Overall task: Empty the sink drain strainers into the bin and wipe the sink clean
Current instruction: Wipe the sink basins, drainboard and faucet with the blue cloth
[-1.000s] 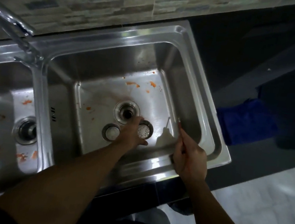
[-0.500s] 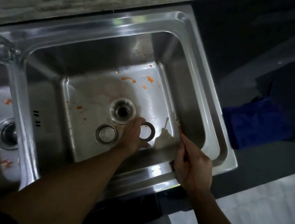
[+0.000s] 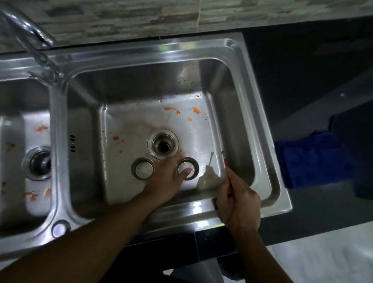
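Head view: L hand [image 3: 166, 174] spread flat in R sink [image 3: 248, 135], thumb on strainer [image 3: 189, 165]; 2nd strainer [image 3: 142, 168] just left of hand. R hand [image 3: 237, 201] at rim, pinching thin tool [image 3: 225, 161]. Orange bits [image 3: 170, 109] on sink floor. Blue cloth [image 3: 309, 161] on counter [image 3: 308, 86].

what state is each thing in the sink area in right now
right basin drain: open, strainer out
left strainer: loose on basin floor
right strainer: on basin floor, left hand on it
right hand: gripping a thin tool
right basin: orange scraps, unwiped
left basin drain: stopper in
blue cloth: lying unused on counter
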A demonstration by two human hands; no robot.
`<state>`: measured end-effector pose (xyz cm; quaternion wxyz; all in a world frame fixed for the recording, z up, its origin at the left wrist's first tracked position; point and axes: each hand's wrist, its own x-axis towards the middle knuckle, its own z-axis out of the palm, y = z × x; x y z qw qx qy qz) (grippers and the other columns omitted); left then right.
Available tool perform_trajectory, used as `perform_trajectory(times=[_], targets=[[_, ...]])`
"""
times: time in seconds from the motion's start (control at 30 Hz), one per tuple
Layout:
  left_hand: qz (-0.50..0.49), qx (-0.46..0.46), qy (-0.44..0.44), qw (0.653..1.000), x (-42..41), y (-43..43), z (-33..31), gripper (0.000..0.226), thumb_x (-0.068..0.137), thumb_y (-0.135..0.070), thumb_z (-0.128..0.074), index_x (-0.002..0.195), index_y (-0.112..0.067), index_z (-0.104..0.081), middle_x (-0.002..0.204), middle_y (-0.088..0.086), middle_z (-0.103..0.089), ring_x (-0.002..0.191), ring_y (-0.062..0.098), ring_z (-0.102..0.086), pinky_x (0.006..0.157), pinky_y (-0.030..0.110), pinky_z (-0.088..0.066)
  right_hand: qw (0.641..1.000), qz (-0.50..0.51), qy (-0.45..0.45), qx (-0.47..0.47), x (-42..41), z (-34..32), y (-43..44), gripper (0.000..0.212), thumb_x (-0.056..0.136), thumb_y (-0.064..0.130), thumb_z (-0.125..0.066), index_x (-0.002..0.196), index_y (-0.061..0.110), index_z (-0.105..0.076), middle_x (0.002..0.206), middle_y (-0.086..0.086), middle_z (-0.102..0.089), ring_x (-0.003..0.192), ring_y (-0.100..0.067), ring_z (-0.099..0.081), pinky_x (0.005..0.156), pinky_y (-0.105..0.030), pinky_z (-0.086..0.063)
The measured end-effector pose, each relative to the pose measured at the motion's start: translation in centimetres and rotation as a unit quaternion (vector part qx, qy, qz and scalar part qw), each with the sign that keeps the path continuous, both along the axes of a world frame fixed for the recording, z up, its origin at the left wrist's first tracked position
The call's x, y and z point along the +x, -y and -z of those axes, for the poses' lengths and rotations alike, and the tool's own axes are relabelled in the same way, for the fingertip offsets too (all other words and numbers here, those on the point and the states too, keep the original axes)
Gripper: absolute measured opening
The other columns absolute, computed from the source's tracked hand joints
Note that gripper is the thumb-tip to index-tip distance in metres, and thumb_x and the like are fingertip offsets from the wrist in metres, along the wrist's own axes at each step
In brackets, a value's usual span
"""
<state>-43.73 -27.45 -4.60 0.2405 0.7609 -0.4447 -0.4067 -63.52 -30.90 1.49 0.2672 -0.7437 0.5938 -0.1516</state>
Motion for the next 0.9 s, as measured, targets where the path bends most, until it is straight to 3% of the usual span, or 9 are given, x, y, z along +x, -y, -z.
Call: perform_trajectory(times=[0.1, 0.23, 0.3, 0.43, 0.53, 0.6, 0.67, 0.77, 0.9], targets=[[0.033, -0.019, 0.011, 0.999, -1.4, -3.1, -2.2, 0.042, 0.100, -0.036, -0.055, 0.136, -0.016, -0.058, 0.138, 0.004, -0.061, 0.130, 0.020, -0.054, 0.110, 0.030, -0.040, 0.999, -0.012, 0.036, -0.017, 0.2, -0.5, -0.2, 0.038, 0.100, 0.016, -0.051, 0.135, 0.027, -0.061, 0.081, 0.002, -0.072, 0.064, -0.006, -0.062, 0.067, -0.024, -0.058], [0.094, -0.029, 0.119, 0.988, -2.8, -6.5, -3.7, 0.048, 0.099, -0.053, -0.036, 0.120, -0.023, -0.067, 0.118, 0.001, -0.071, 0.109, 0.020, -0.064, 0.095, 0.033, -0.049, 0.997, -0.017, 0.077, -0.015, -0.2, -1.5, -0.2, 0.043, 0.099, 0.011, -0.054, 0.139, 0.025, -0.059, 0.077, -0.002, -0.070, 0.062, -0.015, -0.064, 0.063, -0.030, -0.056], [0.132, -0.020, 0.187, 0.973, -3.3, -7.0, -4.0, 0.052, 0.097, -0.056, -0.030, 0.124, -0.025, -0.063, 0.119, -0.001, -0.069, 0.109, 0.021, -0.063, 0.097, 0.034, -0.047, 0.994, -0.047, 0.102, 0.005, -0.8, -1.9, 0.3, 0.043, 0.101, 0.012, -0.051, 0.141, 0.026, -0.056, 0.076, 0.001, -0.068, 0.061, -0.012, -0.063, 0.063, -0.033, -0.057], [0.175, -0.015, 0.209, 0.962, -5.6, -6.4, -4.8, 0.061, 0.099, -0.057, -0.022, 0.141, -0.020, -0.047, 0.141, 0.004, -0.056, 0.127, 0.022, -0.052, 0.109, 0.035, -0.037, 0.989, -0.102, 0.104, -0.029, -2.4, -2.8, 3.0, 0.039, 0.105, 0.021, -0.046, 0.139, 0.038, -0.051, 0.078, 0.015, -0.060, 0.066, 0.000, -0.062, 0.061, -0.013, -0.052], [0.178, 0.011, 0.185, 0.966, -8.3, -5.2, -5.2, 0.065, 0.102, -0.057, -0.018, 0.154, -0.020, -0.032, 0.163, 0.004, -0.031, 0.152, 0.021, -0.026, 0.125, 0.038, -0.019, 0.983, -0.119, 0.127, -0.059, -2.8, -3.0, 6.7, 0.042, 0.106, 0.024, -0.045, 0.144, 0.042, -0.046, 0.117, 0.015, -0.065, 0.097, 0.013, -0.061, 0.084, -0.004, -0.045], [0.175, 0.024, 0.188, 0.966, -9.7, -4.3, -4.9, 0.065, 0.104, -0.054, -0.013, 0.159, -0.020, -0.019, 0.169, 0.001, -0.015, 0.157, 0.019, -0.008, 0.128, 0.036, -0.005, 0.979, -0.128, 0.147, -0.051, -3.3, -3.1, 9.8, 0.041, 0.108, 0.026, -0.043, 0.146, 0.043, -0.042, 0.144, 0.017, -0.051, 0.128, 0.021, -0.041, 0.107, -0.006, -0.034], [0.180, 0.029, 0.201, 0.962, -10.4, -3.7, -4.7, 0.062, 0.106, -0.048, -0.009, 0.161, -0.019, -0.011, 0.170, 0.001, -0.006, 0.157, 0.017, 0.002, 0.127, 0.034, 0.004, 0.978, -0.162, 0.117, -0.060, -4.2, -3.3, 13.2, 0.048, 0.107, 0.023, -0.043, 0.151, 0.040, -0.036, 0.154, 0.011, -0.044, 0.139, 0.008, -0.039, 0.116, -0.024, -0.037], [0.178, 0.026, 0.227, 0.957, -10.4, -3.3, -4.2, 0.061, 0.106, -0.042, -0.009, 0.161, -0.015, -0.011, 0.169, 0.004, -0.006, 0.157, 0.019, 0.001, 0.128, 0.036, 0.002, 0.975, -0.201, 0.050, -0.079, -5.3, -2.8, 18.0, 0.056, 0.101, 0.025, -0.041, 0.154, 0.038, -0.027, 0.152, -0.001, -0.045, 0.134, -0.026, -0.053, 0.109, -0.052, -0.047], [0.194, 0.027, 0.238, 0.951, -10.4, -3.3, -3.8, 0.062, 0.105, -0.041, -0.010, 0.160, -0.015, -0.015, 0.168, 0.004, -0.014, 0.157, 0.020, -0.007, 0.128, 0.038, -0.007, 0.972, -0.210, -0.048, -0.097, -5.6, -0.7, 23.2, 0.053, 0.101, 0.012, -0.038, 0.153, 0.022, -0.032, 0.163, -0.003, -0.030, 0.142, -0.038, -0.042, 0.115, -0.059, -0.036]])
